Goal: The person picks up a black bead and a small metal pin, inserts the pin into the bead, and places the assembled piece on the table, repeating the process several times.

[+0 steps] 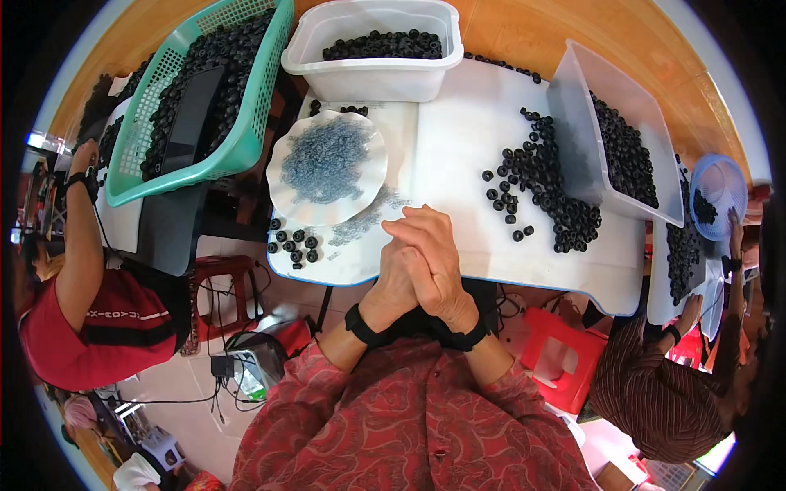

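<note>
The person's 2 hands are clasped together at the near edge of the white bench (458, 139); the left hand (393, 282) lies partly under the right hand (434, 262), whose fingers fold over it, so the left palm is hidden and whether anything small sits between the palms cannot be told; nothing shows in their grip. Both wrists carry black bands.

Just beyond the hands stands a white scalloped plate (327, 168) heaped with tiny grey-blue pieces, too small to identify; more of them are scattered on the bench between plate and hands. A small cluster of black rings (293, 243) lies at the plate's near left; a larger spread of black rings (544, 192) lies to the right, running up against a clear plastic tub (614, 139) tilted on its side, its contents partly veiled by the cloudy wall. A white tub (372, 45) of rings sits at the far edge; a teal mesh basket (201, 98) on the left holds rings and a dark flat object that is hard to make out.

A person in a red top (90, 327) is cut off at the left rim; another in a striped top (663, 385) at the right reaches toward a blue sieve (719, 192). A red stool (561, 356) shows below the bench.
</note>
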Available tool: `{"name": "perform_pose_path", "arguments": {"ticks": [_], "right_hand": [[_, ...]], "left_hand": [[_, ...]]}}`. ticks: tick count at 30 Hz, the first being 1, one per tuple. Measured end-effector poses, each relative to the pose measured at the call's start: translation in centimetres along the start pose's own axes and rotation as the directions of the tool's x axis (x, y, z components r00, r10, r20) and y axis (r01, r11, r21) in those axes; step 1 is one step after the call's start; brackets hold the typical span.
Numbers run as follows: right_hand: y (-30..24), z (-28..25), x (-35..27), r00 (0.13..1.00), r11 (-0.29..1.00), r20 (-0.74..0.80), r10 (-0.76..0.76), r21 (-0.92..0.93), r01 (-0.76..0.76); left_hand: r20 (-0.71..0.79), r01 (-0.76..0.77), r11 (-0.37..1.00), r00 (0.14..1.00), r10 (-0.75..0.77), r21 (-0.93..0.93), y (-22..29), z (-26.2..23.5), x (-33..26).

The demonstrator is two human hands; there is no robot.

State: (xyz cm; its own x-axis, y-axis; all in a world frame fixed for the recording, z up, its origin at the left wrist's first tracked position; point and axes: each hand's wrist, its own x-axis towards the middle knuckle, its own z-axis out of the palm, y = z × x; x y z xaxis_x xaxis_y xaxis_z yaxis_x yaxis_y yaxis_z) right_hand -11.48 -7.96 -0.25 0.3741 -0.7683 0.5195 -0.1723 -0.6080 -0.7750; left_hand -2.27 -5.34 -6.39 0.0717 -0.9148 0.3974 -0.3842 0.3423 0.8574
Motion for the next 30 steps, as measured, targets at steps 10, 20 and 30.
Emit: {"name": "perform_pose_path", "arguments": {"ticks": [10, 20, 30], "right_hand": [[0.6, 0.1, -0.3, 1.0, 0.999, -0.008, 0.029, 0.034, -0.028], [1.1, 0.1, -0.3, 0.996, 0.995, -0.053, 0.068, 0.072, -0.064], [1.4, 0.5, -0.5, 0.998, 0.998, -0.053, -0.017, 0.067, 0.02]], "left_hand": [[0.056, -0.05, 0.999, 0.997, 0.049, 0.021, -0.1, 0.1, 0.2], [0.119, -0.095, 0.995, 0.989, 0.09, 0.032, -0.2, 0.0, 0.1], [0.146, -0.144, 0.984, 0.981, 0.128, 0.108, -0.5, -0.8, 0.3]]}}
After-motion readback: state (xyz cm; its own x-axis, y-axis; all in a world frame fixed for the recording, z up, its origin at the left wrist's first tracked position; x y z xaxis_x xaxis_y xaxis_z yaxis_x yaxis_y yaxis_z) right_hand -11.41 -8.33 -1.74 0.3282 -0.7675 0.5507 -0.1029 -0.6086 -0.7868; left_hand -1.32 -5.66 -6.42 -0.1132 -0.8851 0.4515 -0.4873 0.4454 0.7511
